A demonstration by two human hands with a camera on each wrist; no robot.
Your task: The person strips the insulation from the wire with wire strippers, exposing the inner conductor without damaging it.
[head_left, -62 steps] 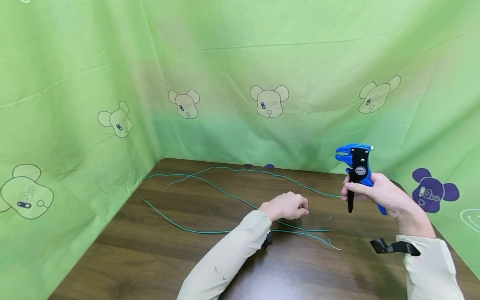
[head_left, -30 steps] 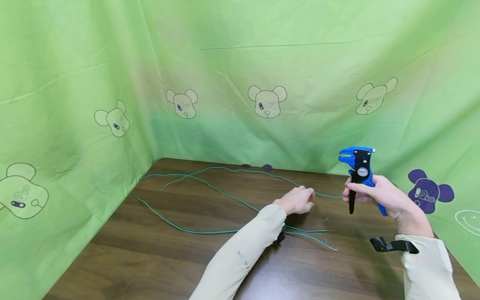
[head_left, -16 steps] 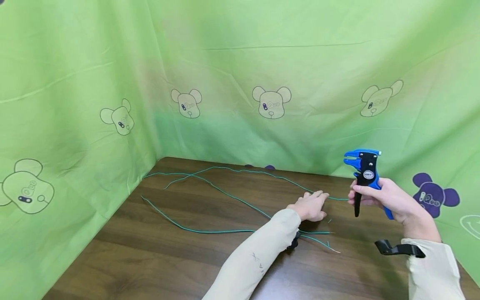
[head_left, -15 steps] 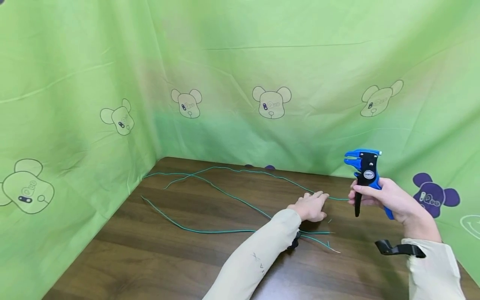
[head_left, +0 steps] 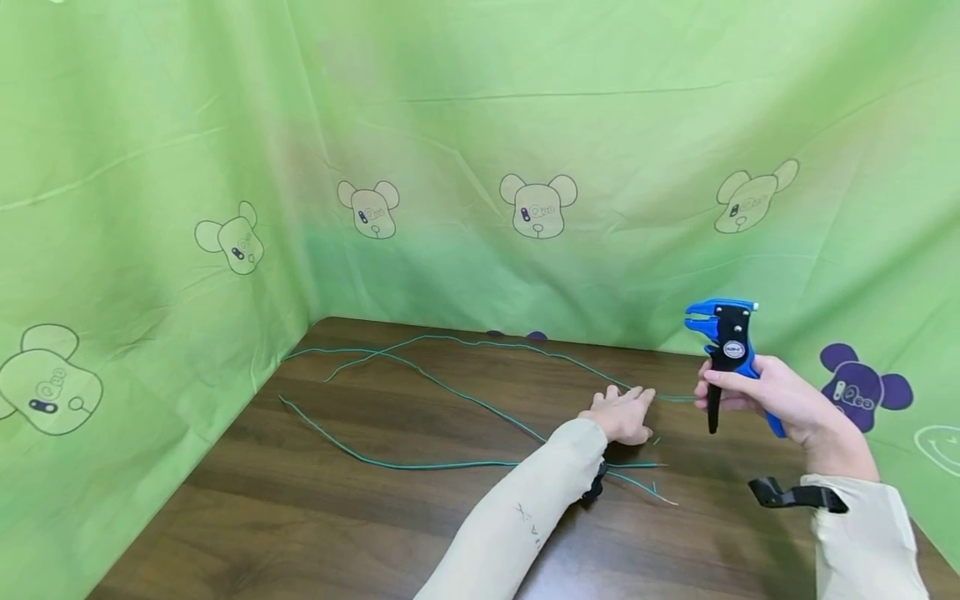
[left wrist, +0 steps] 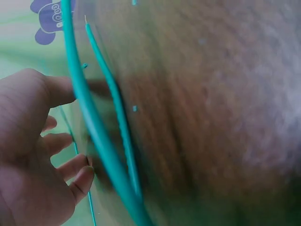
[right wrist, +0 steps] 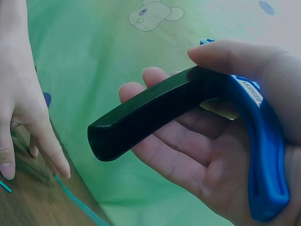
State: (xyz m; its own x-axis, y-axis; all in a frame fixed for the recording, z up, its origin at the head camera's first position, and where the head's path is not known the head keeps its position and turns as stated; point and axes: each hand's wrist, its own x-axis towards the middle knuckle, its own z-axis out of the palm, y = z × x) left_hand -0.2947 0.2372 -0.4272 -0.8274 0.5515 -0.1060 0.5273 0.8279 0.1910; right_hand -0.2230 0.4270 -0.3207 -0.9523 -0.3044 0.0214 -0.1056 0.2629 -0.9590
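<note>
Reaching farther right than a moment ago, your left hand (head_left: 618,414), fingers spread, now lies at the far teal wire (head_left: 487,342) (contact is unclear), putting that strand within touch, while your right hand (head_left: 783,400) loosely grips the wire stripper (head_left: 731,337) at right.

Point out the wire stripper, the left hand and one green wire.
Wire stripper (head_left: 726,340): head view, on its black body.
Left hand (head_left: 618,414): head view, on its back.
Green wire (left wrist: 95,124): left wrist view, midway along its visible length.

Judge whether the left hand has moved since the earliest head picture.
Yes: the left hand has moved rightward, toward the large purple bear print.
</note>
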